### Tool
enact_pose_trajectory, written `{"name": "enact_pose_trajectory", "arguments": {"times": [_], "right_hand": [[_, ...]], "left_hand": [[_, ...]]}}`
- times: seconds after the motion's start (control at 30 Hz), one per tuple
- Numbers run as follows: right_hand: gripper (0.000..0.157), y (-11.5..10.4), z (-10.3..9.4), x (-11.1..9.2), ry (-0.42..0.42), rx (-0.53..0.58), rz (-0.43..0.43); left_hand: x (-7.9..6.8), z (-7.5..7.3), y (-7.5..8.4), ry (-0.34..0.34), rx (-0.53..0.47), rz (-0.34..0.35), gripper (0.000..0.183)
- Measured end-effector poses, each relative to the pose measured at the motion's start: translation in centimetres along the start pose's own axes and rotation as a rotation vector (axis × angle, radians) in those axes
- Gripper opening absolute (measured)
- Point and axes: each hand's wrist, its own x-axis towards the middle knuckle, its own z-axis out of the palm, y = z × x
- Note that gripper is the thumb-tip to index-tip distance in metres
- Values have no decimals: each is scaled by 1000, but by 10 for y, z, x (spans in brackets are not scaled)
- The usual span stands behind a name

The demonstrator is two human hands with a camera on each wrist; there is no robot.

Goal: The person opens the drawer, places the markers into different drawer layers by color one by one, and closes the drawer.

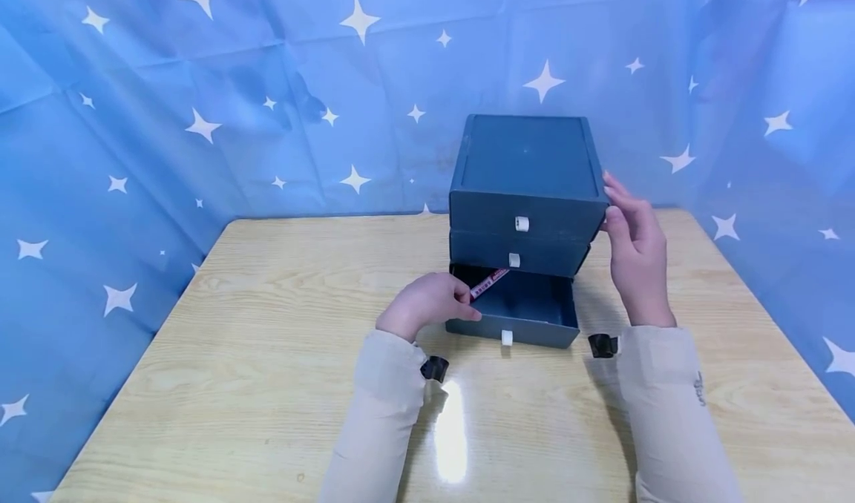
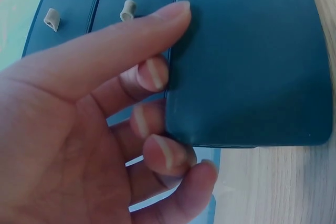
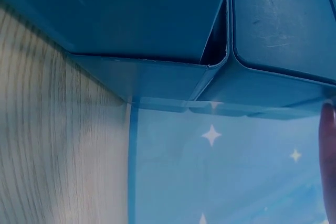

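A dark blue desktop drawer unit has its bottom drawer pulled out. At that drawer's left front corner is my left hand, its thumb over the front's upper edge and its fingers curled beside it. The left wrist view shows this thumb against the blue drawer front. Inside the drawer lies a slim dark red stick-like item with a pale printed label. My right hand rests against the unit's right side near the upper front corner, fingers extended. One right fingertip touches the unit's side.
Two upper drawers, each with a small white pull tab, are closed. The unit stands near the back of a light wood table. A blue cloth with white stars hangs behind and along the sides.
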Motion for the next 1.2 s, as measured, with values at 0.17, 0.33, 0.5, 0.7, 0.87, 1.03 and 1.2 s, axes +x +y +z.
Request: {"name": "enact_pose_trajectory", "arguments": {"times": [0.17,0.33,0.5,0.7,0.87,1.03,1.2], "right_hand": [[30,3,-2,-4,-9,-2,11],[30,4,-1,-4,-15,0,1],[30,3,-1,-3,-11,3,1],[30,-1,-1,-2,-14,-17,-5],[30,0,-1,-2,-20,-20,-12],[30,7,-1,-2,-21,-8,-5],[29,21,-3,2,-10,-31,-6]], "left_hand": [[1,3,0,5,21,5,30],[2,3,0,24,40,-2,31],[4,2,1,52,65,-9,34],[6,2,1,85,73,3,36],[6,4,-1,104,63,6,34],[7,5,-3,126,64,15,35],[11,6,-3,170,81,32,37]]}}
